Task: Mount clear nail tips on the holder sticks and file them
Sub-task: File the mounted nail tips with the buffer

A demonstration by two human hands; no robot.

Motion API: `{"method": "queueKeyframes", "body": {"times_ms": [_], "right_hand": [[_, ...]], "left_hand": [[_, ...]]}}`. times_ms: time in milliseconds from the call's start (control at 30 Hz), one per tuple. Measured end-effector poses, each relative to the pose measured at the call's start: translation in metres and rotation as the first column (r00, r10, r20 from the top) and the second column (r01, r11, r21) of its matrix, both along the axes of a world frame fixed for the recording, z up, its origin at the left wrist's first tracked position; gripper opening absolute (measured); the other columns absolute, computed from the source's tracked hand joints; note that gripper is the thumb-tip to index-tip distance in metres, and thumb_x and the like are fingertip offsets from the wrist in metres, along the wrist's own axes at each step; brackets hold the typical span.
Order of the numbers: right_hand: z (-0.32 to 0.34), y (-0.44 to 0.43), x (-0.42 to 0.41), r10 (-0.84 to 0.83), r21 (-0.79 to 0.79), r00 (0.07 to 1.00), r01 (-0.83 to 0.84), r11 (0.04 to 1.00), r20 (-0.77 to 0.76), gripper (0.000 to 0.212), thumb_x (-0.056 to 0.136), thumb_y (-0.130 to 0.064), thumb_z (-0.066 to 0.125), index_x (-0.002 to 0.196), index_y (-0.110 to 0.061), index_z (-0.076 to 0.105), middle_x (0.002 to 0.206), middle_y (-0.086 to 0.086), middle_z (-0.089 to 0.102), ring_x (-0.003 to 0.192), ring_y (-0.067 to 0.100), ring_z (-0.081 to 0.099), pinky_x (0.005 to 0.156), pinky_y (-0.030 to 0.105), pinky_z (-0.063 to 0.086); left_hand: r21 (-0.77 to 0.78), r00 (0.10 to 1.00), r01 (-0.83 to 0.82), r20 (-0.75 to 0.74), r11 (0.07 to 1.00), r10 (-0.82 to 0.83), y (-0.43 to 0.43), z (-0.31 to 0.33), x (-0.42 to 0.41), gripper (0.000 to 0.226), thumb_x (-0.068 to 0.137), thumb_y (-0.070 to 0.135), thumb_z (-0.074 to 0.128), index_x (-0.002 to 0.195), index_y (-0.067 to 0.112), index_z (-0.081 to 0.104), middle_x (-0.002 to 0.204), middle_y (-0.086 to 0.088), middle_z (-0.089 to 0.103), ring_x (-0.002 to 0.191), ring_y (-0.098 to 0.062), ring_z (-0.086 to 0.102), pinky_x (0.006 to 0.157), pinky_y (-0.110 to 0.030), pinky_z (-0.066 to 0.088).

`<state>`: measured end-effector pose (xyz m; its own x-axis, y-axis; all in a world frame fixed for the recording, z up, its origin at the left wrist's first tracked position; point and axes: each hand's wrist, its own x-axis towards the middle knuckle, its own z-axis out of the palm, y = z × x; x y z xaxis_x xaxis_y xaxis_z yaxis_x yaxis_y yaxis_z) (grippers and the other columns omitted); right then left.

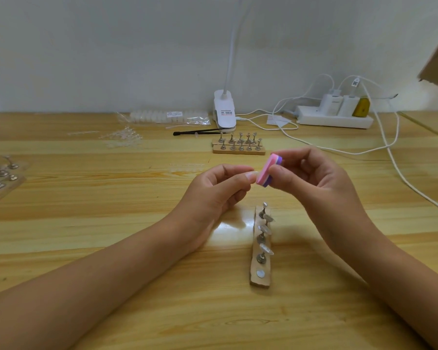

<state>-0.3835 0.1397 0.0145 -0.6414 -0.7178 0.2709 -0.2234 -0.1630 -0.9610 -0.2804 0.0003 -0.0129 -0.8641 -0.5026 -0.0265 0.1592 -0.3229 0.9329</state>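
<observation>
My left hand (219, 190) pinches a small clear nail tip (254, 176) between thumb and forefinger. Its edge touches a pink and purple file block (268, 170), which my right hand (311, 178) grips by its sides. Both hands hover above the wooden table (111, 223). Just below them lies a wooden holder strip (261, 246) with several metal sticks; three of them carry clear tips, and a bare round magnet shows at its near end.
Two more holder strips with metal sticks (239, 145) stand behind the hands. Loose clear tips (122, 138) and a bag of tips (167, 116) lie at the back left. A clip lamp (224, 111), a power strip (335, 114) with trailing cables, and spare sticks (0, 173) at the left edge.
</observation>
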Motion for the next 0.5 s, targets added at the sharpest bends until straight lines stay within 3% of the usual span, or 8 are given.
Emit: {"method": "queueKeyframes", "body": {"times_ms": [200, 333, 500], "right_hand": [[0.0006, 0.0005, -0.0009, 0.036, 0.033, 0.999, -0.037, 0.999, 0.009, 0.035, 0.073, -0.023, 0.072, 0.104, -0.008, 0.066, 0.094, 0.008, 0.074, 0.088, 0.022, 0.072, 0.080, 0.027, 0.058], [0.0004, 0.0000, 0.0012, 0.103, 0.088, 0.995, -0.104, 0.991, 0.014, 0.032, 0.071, -0.025, 0.073, 0.098, -0.011, 0.065, 0.092, 0.010, 0.074, 0.085, 0.020, 0.072, 0.077, 0.027, 0.059], [-0.0002, -0.0005, 0.0016, 0.071, 0.029, 0.996, -0.072, 0.997, 0.050, 0.039, 0.072, -0.024, 0.073, 0.103, -0.004, 0.062, 0.095, 0.009, 0.075, 0.089, 0.023, 0.073, 0.078, 0.027, 0.059]], "left_hand": [[-0.022, 1.000, -0.008, 0.013, 1.000, 0.009, 0.0014, -0.0014, -0.0004, 0.032, 0.079, 0.016, 0.072, 0.109, 0.008, 0.070, 0.106, -0.012, 0.066, 0.092, -0.012, 0.060, 0.088, -0.020, 0.052], [-0.038, 1.000, -0.004, 0.007, 0.999, 0.004, 0.0020, -0.0010, 0.0006, 0.033, 0.073, 0.024, 0.072, 0.104, 0.012, 0.074, 0.104, -0.010, 0.070, 0.098, -0.017, 0.061, 0.098, -0.030, 0.049], [-0.053, 1.000, 0.016, -0.026, 0.998, -0.017, 0.0017, -0.0011, 0.0006, 0.034, 0.072, 0.030, 0.072, 0.102, 0.015, 0.077, 0.108, -0.011, 0.074, 0.098, -0.013, 0.064, 0.096, -0.026, 0.051]]}}
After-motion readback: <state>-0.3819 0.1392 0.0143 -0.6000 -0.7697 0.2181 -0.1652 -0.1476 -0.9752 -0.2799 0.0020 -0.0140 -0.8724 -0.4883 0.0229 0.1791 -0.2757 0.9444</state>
